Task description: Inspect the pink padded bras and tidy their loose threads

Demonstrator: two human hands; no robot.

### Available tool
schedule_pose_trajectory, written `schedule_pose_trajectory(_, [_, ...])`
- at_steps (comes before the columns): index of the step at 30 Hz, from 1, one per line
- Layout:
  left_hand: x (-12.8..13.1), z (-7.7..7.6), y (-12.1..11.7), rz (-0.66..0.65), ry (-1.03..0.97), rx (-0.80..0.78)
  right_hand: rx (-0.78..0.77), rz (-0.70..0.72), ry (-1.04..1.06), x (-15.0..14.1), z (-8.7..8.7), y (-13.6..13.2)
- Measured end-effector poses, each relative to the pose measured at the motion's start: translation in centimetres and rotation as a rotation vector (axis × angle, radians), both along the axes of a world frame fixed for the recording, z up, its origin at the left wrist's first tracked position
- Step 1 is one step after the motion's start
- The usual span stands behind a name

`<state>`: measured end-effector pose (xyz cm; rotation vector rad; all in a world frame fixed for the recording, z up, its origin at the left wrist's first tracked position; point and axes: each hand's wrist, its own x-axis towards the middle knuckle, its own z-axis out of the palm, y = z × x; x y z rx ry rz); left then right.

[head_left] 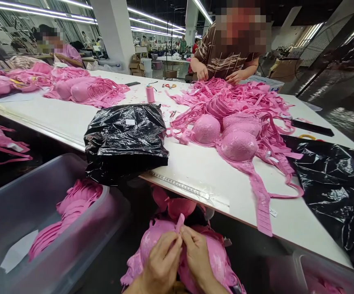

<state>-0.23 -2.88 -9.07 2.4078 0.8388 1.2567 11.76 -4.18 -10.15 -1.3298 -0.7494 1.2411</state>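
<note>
Low in the view, in front of the table edge, my left hand (163,258) and my right hand (197,254) meet fingertip to fingertip. Both pinch a narrow pink bra strap (180,221), whose end sticks up between the thumbs. Beneath them lies a pink lace bra (152,236) with molded cups, partly covered by my hands. More pink bra cups (181,208) hang or rest just behind, under the table edge. What the fingertips press together is too small to make out.
A white table (192,171) carries a black plastic bag (128,130), a heap of pink bras (239,139) and a thread spool (150,94). A grey bin (81,245) with stacked pink pieces stands left. Across the table a person (225,53) handles the heap; another black bag (336,188) lies right.
</note>
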Motion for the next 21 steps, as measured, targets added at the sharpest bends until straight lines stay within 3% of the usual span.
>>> schedule_pose_trajectory(2, [-0.3, 0.7, 0.2, -0.006, -0.117, -0.333, 0.127, 0.049, -0.245, 1.0, 0.7, -0.2])
schedule_pose_trajectory(5, [-0.5, 2.5, 1.3, 0.008, -0.313, -0.988, 0.372, 0.208, -0.579, 2.5, 2.2, -0.6])
schedule_pose_trajectory(7, [-0.4, 3.4, 2.1, -0.06, -0.346, -1.239, 0.496, 0.353, -0.719, 3.4, 3.0, -0.8])
schedule_pose_trajectory(9, [-0.1, 3.8, 2.6, -0.099, -0.318, -1.261, 0.543, 0.474, -0.801, 4.0, 3.5, -0.9])
schedule_pose_trajectory(11, [0.5, 3.6, 2.5, -0.035, -0.331, -1.234, 0.509, 0.525, -0.853, 4.3, 3.4, -0.9])
schedule_pose_trajectory(15, [2.0, 2.4, 1.5, 0.124, -0.404, -1.257, 0.35, 0.454, -0.846, 4.4, 2.3, -1.6])
schedule_pose_trajectory(18, [2.9, 1.1, 1.8, 0.083, -0.331, -1.239, 0.284, 0.409, -0.782, 5.0, 1.2, -2.1])
schedule_pose_trajectory(21, [3.2, -0.6, 4.2, 0.112, -0.068, -0.98, 0.244, 0.34, -0.77, 7.3, 0.0, -1.6])
